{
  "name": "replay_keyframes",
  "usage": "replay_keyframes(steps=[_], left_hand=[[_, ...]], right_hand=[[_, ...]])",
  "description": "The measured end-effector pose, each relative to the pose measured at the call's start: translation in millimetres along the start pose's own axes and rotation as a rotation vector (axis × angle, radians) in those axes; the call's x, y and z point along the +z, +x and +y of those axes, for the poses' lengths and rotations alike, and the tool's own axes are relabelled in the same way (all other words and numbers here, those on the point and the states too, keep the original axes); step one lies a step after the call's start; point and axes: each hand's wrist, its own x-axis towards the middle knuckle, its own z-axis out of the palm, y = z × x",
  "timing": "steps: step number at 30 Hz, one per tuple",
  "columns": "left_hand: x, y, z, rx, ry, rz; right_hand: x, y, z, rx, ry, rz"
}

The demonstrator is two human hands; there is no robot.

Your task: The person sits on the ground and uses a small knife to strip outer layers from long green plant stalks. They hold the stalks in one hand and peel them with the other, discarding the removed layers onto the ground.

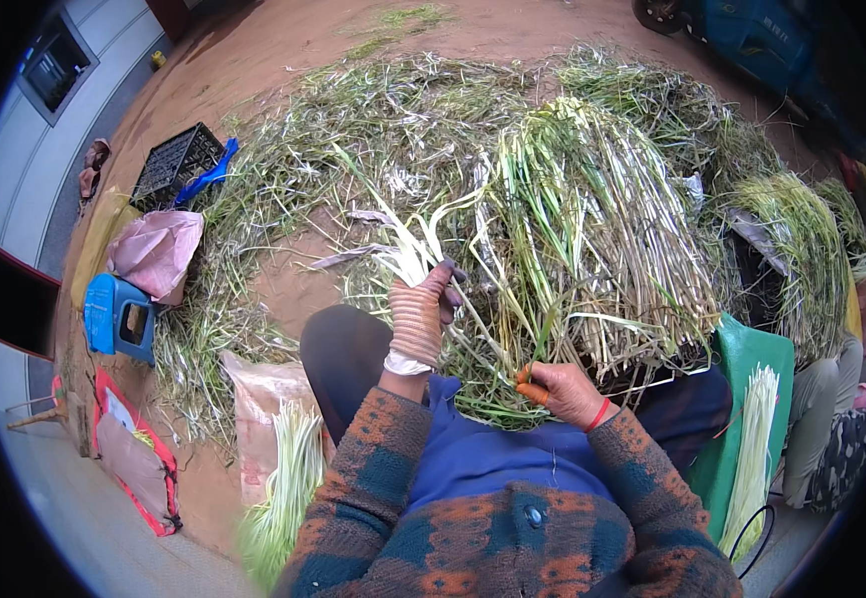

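Note:
My left hand (424,299), in a ribbed, dirt-stained glove or wrap, is closed around a small bunch of pale stalks (412,250) that fan upward from the fist. My right hand (564,392), with orange coverings on the fingertips and a red band at the wrist, pinches a green leaf (542,340) at the lower ends of the stalks, over my lap. Beyond it, a large heap of uncleaned green-and-white stalks (597,217) lies to the right. Cleaned pale stalks (300,448) lie on a sack at left, others (754,448) on a green surface (751,340) at right.
Leaf waste (373,127) covers the red ground ahead. A blue plastic stool (120,318), a pink sack (158,250) and a black crate (179,164) stand at left. Another person's bent leg (814,411) is at far right, beside more stalks (799,254). A blue vehicle (754,37) stands at top right.

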Motion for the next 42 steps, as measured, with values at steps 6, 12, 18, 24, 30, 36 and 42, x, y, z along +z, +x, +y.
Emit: replay_keyframes(steps=[6, 12, 18, 24, 30, 36, 42], left_hand=[[-7, 3, 8, 0.108, 0.043, -0.006], [-15, 4, 24, 0.090, 0.029, 0.036], [-6, -19, 11, 0.152, 0.026, -0.144], [9, -45, -11, -0.060, 0.279, -0.265], [-6, -38, -16, 0.008, 0.068, -0.244], [-25, -29, -15, -0.132, -0.257, -0.091], [-56, -51, 9, -0.203, -0.203, -0.162]], right_hand=[[29, -43, 58, 0.260, -0.558, -0.386], [40, -42, 64, 0.588, -0.878, -0.760], [-29, 3, -36, 0.262, -0.413, -0.240], [-34, 89, -66, 0.170, 0.733, 0.256], [-42, 96, -50, 0.102, 0.899, 0.220], [-64, 71, -34, -0.024, 1.118, 0.318], [-112, 46, -5, -0.064, 1.199, 0.422]])
